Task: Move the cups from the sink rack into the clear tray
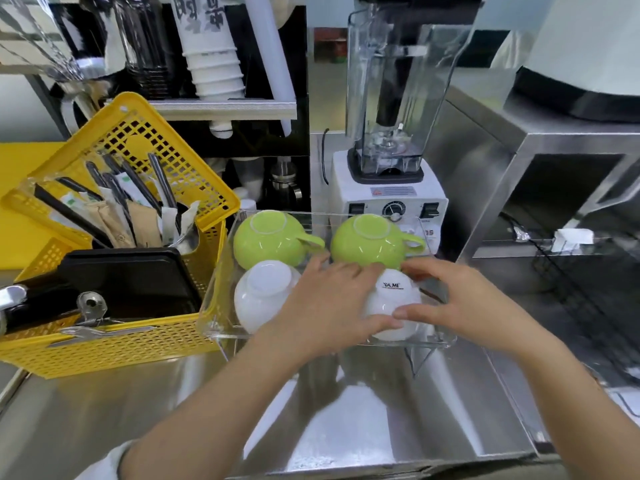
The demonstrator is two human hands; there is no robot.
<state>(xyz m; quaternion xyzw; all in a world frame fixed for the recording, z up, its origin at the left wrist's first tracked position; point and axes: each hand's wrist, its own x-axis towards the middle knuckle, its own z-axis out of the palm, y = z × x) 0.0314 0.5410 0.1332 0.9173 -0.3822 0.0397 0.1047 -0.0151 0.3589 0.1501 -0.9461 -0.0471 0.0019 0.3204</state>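
Head view: left hand and right hand are together cupping an inverted white cup inside the clear tray, near-right corner. Seating step, probably; next, both release cleanly, brushing nothing beside it.

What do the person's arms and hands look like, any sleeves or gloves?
Both hands, left and right, are bare: no gloves, rings or watch show. The forearms are bare too. A white sleeve edge shows on the upper left arm.
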